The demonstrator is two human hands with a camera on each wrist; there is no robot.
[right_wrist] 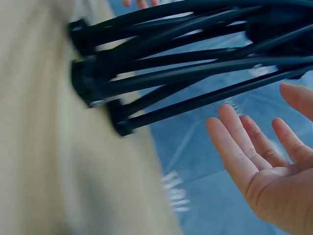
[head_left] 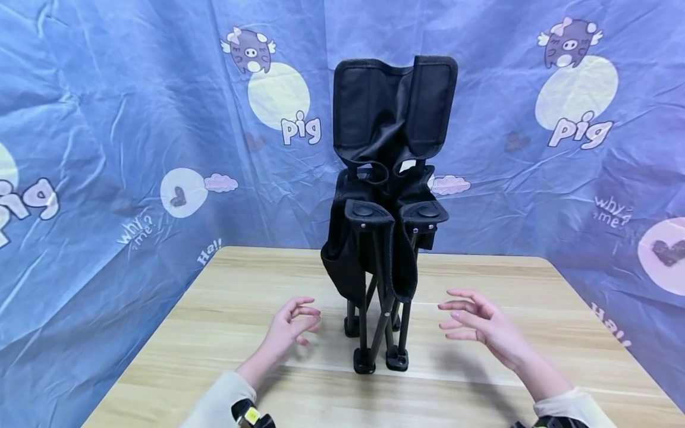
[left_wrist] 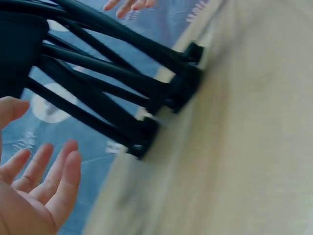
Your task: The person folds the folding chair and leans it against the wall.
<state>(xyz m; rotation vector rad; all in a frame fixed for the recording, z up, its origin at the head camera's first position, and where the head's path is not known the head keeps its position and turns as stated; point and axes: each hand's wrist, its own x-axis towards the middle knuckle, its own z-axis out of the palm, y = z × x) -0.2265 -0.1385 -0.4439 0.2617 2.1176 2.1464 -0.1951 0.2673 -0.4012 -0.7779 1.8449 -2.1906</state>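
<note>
Apparently, the work is at a moment with free hands: a black folding chair [head_left: 382, 199], its cloth bunched together and its legs [head_left: 386, 315] gathered close, stands upright on the wooden table [head_left: 214, 333] between the two hands, and neither hand touches it. The step may be judged as one of hands placed ready beside the chair; whether a grip follows, the pictures do not tell. If a grip is wanted, the move would call for both hands to come inward and to close evenly on the frame, because the feet [head_left: 364, 361] stand narrowly and the chair could tip.

The left hand [head_left: 293, 321] is moderately wide, with its fingers softly bent, the thumb apart from them, and nothing held; it is near the legs. The right hand [head_left: 478, 321], across the chair from it, is also loosely spread, and it holds and touches nothing. Beyond both hands, behind the chair, hangs a blue cloth [head_left: 160, 107] with printed pigs
</note>
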